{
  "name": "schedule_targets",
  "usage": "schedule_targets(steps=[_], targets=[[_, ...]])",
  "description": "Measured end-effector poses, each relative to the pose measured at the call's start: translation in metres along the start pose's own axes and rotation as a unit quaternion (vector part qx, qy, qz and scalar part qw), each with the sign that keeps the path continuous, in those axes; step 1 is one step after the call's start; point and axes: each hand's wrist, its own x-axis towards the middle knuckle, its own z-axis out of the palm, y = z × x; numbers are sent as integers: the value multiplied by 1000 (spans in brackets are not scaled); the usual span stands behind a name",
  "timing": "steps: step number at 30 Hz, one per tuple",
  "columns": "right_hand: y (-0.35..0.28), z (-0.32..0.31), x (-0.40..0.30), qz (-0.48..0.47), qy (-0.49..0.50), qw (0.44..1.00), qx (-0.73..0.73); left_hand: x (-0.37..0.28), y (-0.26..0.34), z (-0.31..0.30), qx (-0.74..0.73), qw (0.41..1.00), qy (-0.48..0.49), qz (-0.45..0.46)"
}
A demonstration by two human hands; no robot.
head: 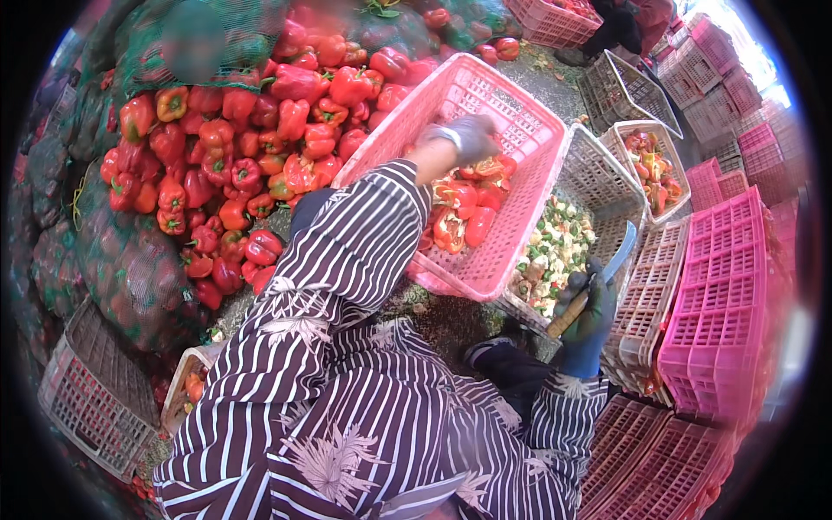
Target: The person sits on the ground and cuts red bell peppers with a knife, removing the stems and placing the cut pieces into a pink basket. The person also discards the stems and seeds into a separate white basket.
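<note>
My left hand [469, 138], in a greyish glove and blurred, reaches inside a pink plastic crate [530, 120]. It is over cut red bell peppers [465, 208] at the crate's bottom, and its fingers are too blurred to show whether they hold anything. My right hand [590, 305], in a dark and blue glove, grips the wooden handle of a knife [621, 253] with a curved blade pointing up and away. Beneath that hand stands a grey plastic crate [601, 166] with pale pepper cores and green stems [552, 247] in it.
Whole red bell peppers [227, 156] are heaped on the floor at left, beside filled green mesh sacks [143, 279]. Stacked pink crates [712, 312] line the right. A small crate [676, 146] holds pepper pieces. Another person [614, 32] is at the top right.
</note>
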Motion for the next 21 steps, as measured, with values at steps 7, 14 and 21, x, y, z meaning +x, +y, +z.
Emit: schedule_targets(steps=[7, 14, 21], targets=[[-4, 6, -9, 7, 13, 1000, -20, 99, -126, 47, 110, 987, 87, -73], [-5, 2, 8, 86, 59, 992, -64, 160, -151, 100, 220, 972, 78, -28], [6, -3, 26, 122, 75, 990, -19, 191, -147, 110, 394, 918, -14, -35]])
